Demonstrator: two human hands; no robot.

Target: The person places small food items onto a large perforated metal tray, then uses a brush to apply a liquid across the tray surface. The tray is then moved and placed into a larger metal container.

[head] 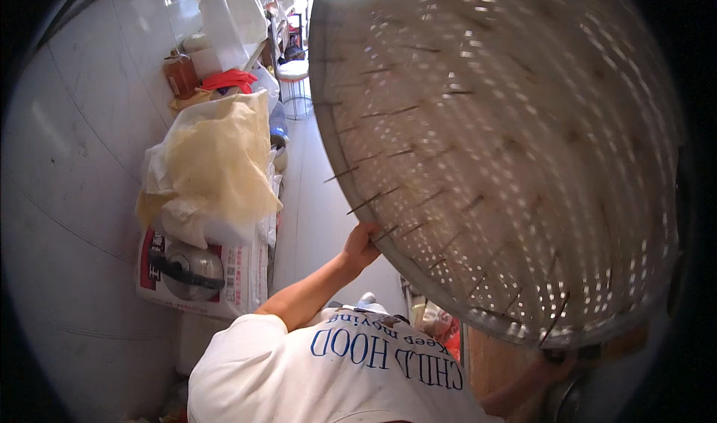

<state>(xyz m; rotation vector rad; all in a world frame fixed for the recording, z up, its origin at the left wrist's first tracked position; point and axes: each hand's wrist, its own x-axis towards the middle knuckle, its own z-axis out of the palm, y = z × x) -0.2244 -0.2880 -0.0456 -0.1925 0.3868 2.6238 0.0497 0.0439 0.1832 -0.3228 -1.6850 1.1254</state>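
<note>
A large round perforated metal tray [504, 160] with a raised rim fills the right half of the head view, tilted up on edge. Thin dark strips show across its face; what they are I cannot tell. My left hand [361, 246] grips the rim at the tray's lower left, with some fingers hidden behind the edge. Low on the right, my right hand [557, 364] is at the bottom of the rim, in shadow and partly hidden. Light shines through many of the small holes.
Along the left wall, pale yellow cloth [218, 160] covers stacked goods. Below it a metal lid with a black handle [187, 272] rests on a printed package [241, 272]. Behind are a bottle of reddish-brown liquid [180, 76] and a red cloth item [229, 79]. A stool [293, 71] stands down the narrow aisle.
</note>
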